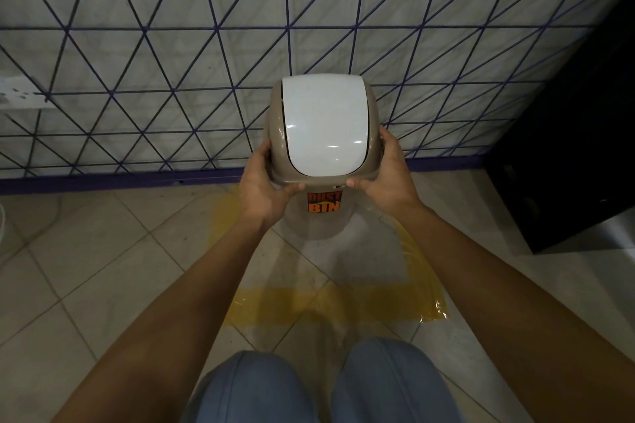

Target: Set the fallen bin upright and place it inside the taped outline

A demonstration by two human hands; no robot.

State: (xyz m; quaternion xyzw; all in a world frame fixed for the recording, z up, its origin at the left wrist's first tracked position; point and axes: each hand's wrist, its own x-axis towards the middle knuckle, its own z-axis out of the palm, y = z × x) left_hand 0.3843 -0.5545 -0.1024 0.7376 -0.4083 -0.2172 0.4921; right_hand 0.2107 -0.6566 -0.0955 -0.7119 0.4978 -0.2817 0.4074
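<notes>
A: Start big. What is behind everything?

B: A pale wall [171,45] crossed by a dark purple triangle pattern, with a purple skirting band along its foot. Below it lies a floor of light tiles [86,268]. At the right edge stands a black cabinet [567,148].

A: And the marked spot?

B: A taped outline [326,309] in yellow, a rough square on the tiles, its near strip running across just ahead of the person's knees [326,385] in blue trousers.

A: Where is the bin?

B: The bin [323,161] is upright, long axis vertical, its white swing lid [326,124] facing up toward the camera and its base pointing down at the floor within the outline. Whether the base touches the tiles, I cannot tell. An orange "DUST BIN" sticker [324,201] faces the person.

A: The hands?

B: The left hand [263,189] wraps the lid rim's left side, thumb along the front edge. The right hand [388,175] mirrors it on the right side. Both are clasped on the rim, fingers curled round it.
</notes>
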